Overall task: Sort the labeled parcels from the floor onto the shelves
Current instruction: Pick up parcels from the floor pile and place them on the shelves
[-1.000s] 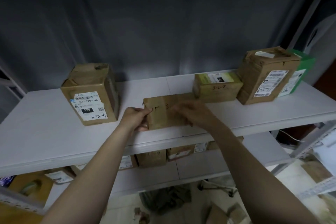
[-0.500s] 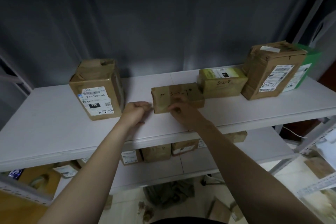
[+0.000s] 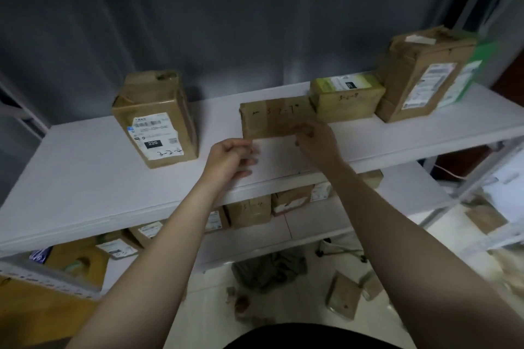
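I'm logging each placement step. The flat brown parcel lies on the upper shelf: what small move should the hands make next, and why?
Probably draw the right hand back off the flat brown parcel. It lies flat on the upper shelf beside the yellow-green box, the left hand holds nothing, and the right hand's fingers are at its front edge. A parcel on the floor waits.

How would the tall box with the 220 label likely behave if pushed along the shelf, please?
Standing on its narrow end, the tall box may tip if pushed high. Its tape probably slides on the smooth shelf; the cardboard looks stiff.
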Available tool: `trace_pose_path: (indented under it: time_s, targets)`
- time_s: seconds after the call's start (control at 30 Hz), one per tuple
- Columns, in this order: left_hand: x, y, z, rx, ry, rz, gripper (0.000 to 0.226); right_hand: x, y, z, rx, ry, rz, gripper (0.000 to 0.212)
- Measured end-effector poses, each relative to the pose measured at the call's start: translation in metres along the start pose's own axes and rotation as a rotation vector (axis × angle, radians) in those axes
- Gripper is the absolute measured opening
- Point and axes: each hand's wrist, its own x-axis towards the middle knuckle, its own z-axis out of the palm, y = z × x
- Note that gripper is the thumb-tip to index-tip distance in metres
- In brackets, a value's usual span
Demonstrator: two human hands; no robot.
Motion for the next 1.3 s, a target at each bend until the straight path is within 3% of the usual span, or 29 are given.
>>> trace_pose_path:
  time_s: [0.2, 0.5, 0.6, 0.63, 0.7, 0.83, 0.93, 1.07, 1.3]
  targets:
    - [-0.01, -0.019, 0.111, 0.051, -0.307, -0.029, 0.018, -0.098, 0.051, -0.093, 0.117, 0.314, 0.175, 0.034]
    - [-0.069, -0.103, 0.303, 0.312, -0.804, -0.239, 0.013, -0.282, 0.214, -0.203, 0.158, 0.459, 0.823, 0.029]
    - [-0.074, -0.132, 0.366, 0.406, -0.939, -0.536, 0.015, -0.324, 0.271, -0.226, 0.166, 0.436, 0.999, 0.026]
    - [-0.074, -0.144, 0.384, 0.413, -0.949, -0.647, 0.022, -0.336, 0.289, -0.232, 0.159, 0.378, 1.042, 0.024]
    - [-0.075, -0.175, 0.413, 0.492, -0.899, -0.641, 0.024, -0.354, 0.326, -0.239, 0.19, 0.274, 1.1, 0.021]
    - [-0.071, -0.259, 0.449, 0.657, -0.769, -0.513, 0.017, -0.364, 0.403, -0.246, 0.425, 0.393, 1.236, 0.024]
    - [-0.055, -0.333, 0.475, 0.591, -0.651, -0.701, 0.017, -0.36, 0.469, -0.235, 0.53, 0.443, 1.346, 0.022]
    - [-0.028, -0.438, 0.49, 0.564, -0.484, -0.91, 0.013, -0.357, 0.55, -0.185, 0.694, 0.441, 1.472, 0.017]
    - [0.063, -0.656, 0.523, 0.726, -0.456, -0.982, 0.022, -0.354, 0.722, -0.034, 0.774, 0.381, 1.621, 0.02]
